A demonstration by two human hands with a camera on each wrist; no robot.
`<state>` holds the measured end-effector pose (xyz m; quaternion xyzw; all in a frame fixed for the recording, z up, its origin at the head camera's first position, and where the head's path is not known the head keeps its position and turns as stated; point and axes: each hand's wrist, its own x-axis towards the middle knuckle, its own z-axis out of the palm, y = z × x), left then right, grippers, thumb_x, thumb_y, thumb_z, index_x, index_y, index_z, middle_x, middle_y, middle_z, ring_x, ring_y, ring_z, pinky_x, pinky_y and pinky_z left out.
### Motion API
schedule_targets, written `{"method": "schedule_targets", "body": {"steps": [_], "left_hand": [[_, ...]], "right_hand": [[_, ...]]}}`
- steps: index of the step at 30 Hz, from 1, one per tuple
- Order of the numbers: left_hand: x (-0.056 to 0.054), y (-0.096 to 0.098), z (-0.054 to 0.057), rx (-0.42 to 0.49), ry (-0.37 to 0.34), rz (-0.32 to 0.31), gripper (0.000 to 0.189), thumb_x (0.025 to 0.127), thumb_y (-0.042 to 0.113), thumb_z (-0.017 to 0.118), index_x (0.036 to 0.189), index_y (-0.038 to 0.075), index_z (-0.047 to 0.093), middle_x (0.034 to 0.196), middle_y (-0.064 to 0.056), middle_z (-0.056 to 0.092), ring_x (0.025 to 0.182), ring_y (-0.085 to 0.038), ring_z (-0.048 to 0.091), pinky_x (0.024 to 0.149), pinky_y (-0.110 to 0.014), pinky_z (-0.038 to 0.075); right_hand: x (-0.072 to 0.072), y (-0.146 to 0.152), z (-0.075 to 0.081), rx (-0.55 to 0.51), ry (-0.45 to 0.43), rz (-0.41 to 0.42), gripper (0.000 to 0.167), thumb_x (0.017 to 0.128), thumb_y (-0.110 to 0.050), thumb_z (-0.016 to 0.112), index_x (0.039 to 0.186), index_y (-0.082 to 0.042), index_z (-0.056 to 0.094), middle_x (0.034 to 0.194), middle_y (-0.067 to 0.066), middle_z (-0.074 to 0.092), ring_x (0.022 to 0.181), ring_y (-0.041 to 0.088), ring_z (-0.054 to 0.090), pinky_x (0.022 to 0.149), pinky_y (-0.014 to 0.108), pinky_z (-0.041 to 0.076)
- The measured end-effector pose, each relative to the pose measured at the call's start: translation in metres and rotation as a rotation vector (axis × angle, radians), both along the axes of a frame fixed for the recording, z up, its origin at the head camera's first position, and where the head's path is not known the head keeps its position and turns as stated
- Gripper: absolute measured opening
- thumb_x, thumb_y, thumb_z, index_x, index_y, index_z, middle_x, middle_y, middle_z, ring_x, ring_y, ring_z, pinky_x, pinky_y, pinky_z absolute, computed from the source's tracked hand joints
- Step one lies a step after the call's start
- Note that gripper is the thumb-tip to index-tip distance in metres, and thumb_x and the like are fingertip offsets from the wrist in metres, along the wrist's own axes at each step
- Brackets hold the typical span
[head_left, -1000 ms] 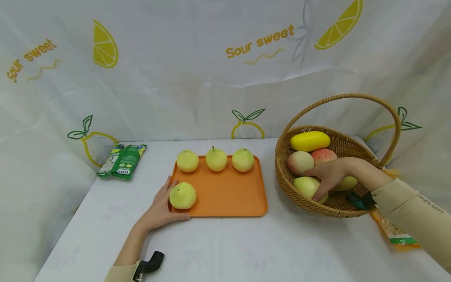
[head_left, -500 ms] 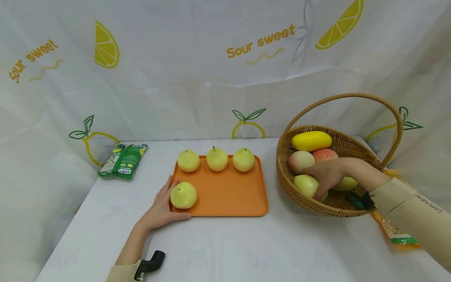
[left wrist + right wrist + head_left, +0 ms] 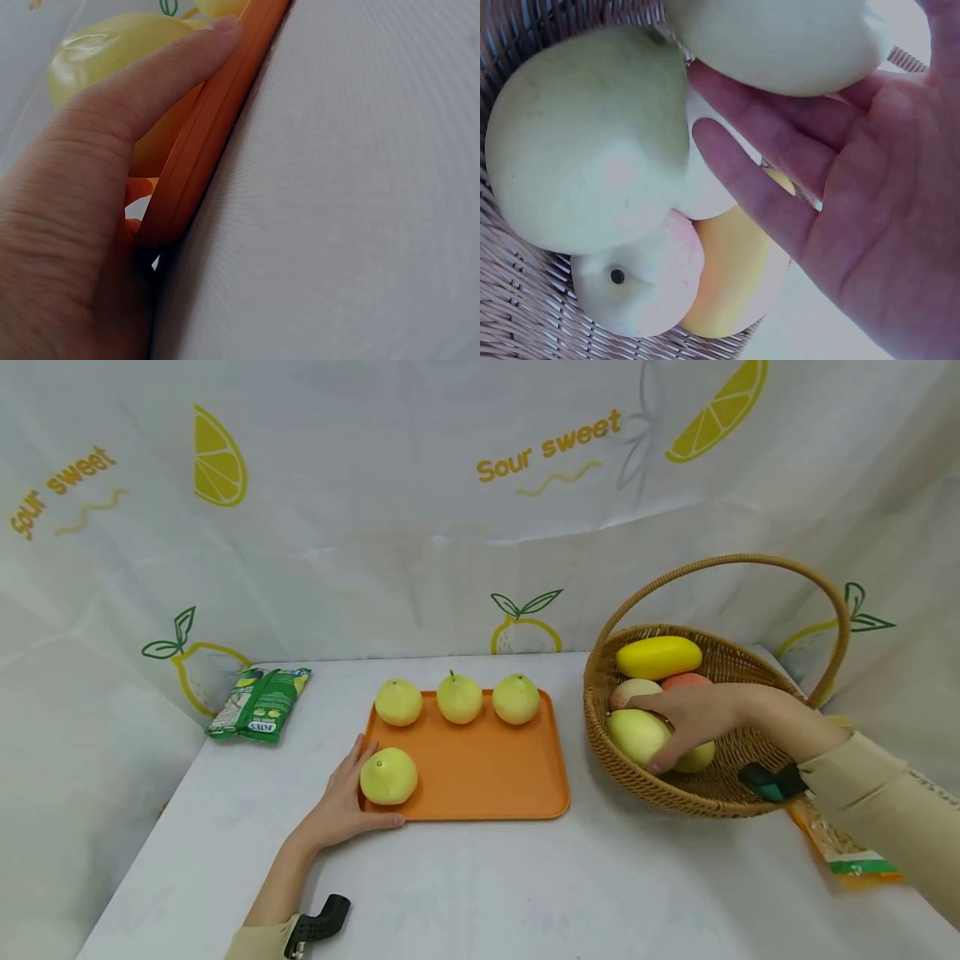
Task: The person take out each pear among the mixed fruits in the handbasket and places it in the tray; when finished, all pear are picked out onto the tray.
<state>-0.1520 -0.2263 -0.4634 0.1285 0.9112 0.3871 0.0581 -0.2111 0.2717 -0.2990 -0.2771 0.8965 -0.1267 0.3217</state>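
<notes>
the right hand (image 3: 697,714) is inside an oval, tan wicker basket (image 3: 738,667) with a tall arched handle, its grip narrowed on a round, smooth, pale yellow-green pear (image 3: 636,737) held between thumb and fingers. this held pear is at the basket's left side; whether it touches the wicker cannot be told. near it, partly under the hand, lies a second pear (image 3: 697,758). beyond them are a cream-and-pink peach (image 3: 636,692), a red-pink peach (image 3: 686,679) and a long, smooth, bright yellow fruit (image 3: 658,657).

the left hand (image 3: 341,806) rests at the near left corner of a flat, rectangular orange tray (image 3: 487,760), its grip spread wide, thumb along the near rim and fingers along the left edge. one yellow-green pear (image 3: 389,777) sits in that corner, just beside the hand; three more pears (image 3: 460,700) stand in a row along the far edge.

tray and basket stand apart on the white-covered bench (image 3: 480,893). a crinkled green snack bag (image 3: 258,703) lies at the far left, and an orange packet (image 3: 828,839) lies partly hidden beneath the right beige sleeve (image 3: 877,818).
</notes>
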Motion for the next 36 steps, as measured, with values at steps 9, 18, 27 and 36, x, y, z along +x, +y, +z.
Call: {"method": "schedule_targets", "body": {"steps": [9, 18, 27, 36], "left_hand": [[-0.001, -0.001, -0.002, 0.002, 0.003, -0.004, 0.121, 0.069, 0.048, 0.086, 0.158, 0.012, 0.012, 0.163, -0.014, -0.003, 0.145, -0.045, 0.001, 0.107, -0.071, 0.007], [-0.001, -0.002, -0.003, 0.008, 0.019, -0.014, 0.12, 0.069, 0.047, 0.086, 0.158, 0.013, 0.013, 0.163, -0.015, -0.002, 0.145, -0.045, 0.001, 0.106, -0.071, 0.006], [0.0, -0.002, -0.003, 0.005, 0.014, -0.009, 0.12, 0.069, 0.048, 0.086, 0.158, 0.013, 0.013, 0.163, -0.015, -0.002, 0.145, -0.045, 0.0, 0.106, -0.072, 0.006], [-0.001, -0.001, -0.003, 0.007, 0.021, -0.015, 0.12, 0.069, 0.048, 0.086, 0.158, 0.013, 0.013, 0.163, -0.014, -0.002, 0.145, -0.045, 0.001, 0.106, -0.071, 0.007]], "right_hand": [[0.005, 0.003, 0.005, -0.094, 0.143, 0.019, 0.08, 0.078, -0.053, 0.077, 0.14, -0.013, 0.045, 0.096, -0.004, 0.058, 0.083, 0.011, 0.055, 0.072, 0.031, 0.046], [0.015, 0.008, 0.009, -0.212, 0.223, -0.035, 0.066, 0.078, -0.05, 0.079, 0.126, -0.012, 0.053, 0.096, -0.005, 0.059, 0.081, 0.011, 0.056, 0.068, 0.028, 0.048], [0.034, 0.006, 0.015, -0.244, 0.296, -0.131, 0.073, 0.077, -0.049, 0.08, 0.131, -0.01, 0.05, 0.105, 0.0, 0.06, 0.085, 0.014, 0.057, 0.07, 0.031, 0.049], [0.051, 0.005, 0.007, -0.26, 0.358, -0.27, 0.083, 0.075, -0.046, 0.083, 0.139, -0.007, 0.046, 0.125, 0.015, 0.05, 0.095, 0.023, 0.056, 0.071, 0.036, 0.048]]}}
